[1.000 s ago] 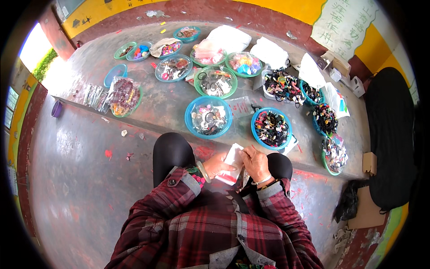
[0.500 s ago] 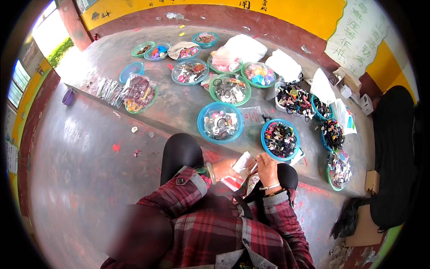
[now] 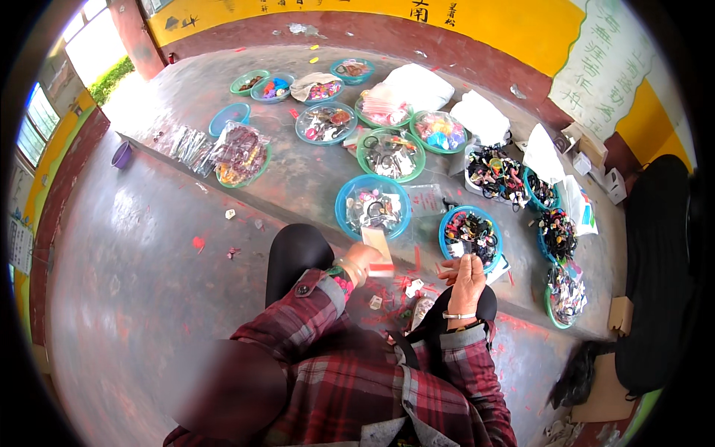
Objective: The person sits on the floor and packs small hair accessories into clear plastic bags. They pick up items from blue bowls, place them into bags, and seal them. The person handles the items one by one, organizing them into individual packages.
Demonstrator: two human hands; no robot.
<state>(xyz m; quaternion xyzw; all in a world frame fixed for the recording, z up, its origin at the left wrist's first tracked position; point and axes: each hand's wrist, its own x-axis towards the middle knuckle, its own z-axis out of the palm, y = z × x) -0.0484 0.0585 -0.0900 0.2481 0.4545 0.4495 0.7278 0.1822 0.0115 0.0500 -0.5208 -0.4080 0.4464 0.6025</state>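
My left hand (image 3: 359,262) is closed round a flat white-and-red card packet (image 3: 377,242), held over the ledge's edge in front of the blue basin of small packaged items (image 3: 372,206). To its right and apart from it, my right hand (image 3: 465,287) is raised with fingertips pinched together. Something small and pale seems to be at those fingertips, too small to make out. Just beyond them stands a blue basin (image 3: 471,237) heaped with dark hair ties with coloured bits.
Several more basins stand on the raised ledge, among them a green basin (image 3: 391,155) of packaged items. White plastic bags (image 3: 480,115) lie behind. Paper scraps (image 3: 414,287) lie by my feet. A purple bucket (image 3: 121,154) is far left; a long black case (image 3: 655,268) stands right.
My hands have moved apart. The left has gone left with the card packet, and the right has let go of it and shifted slightly right, towards the basin of hair ties.
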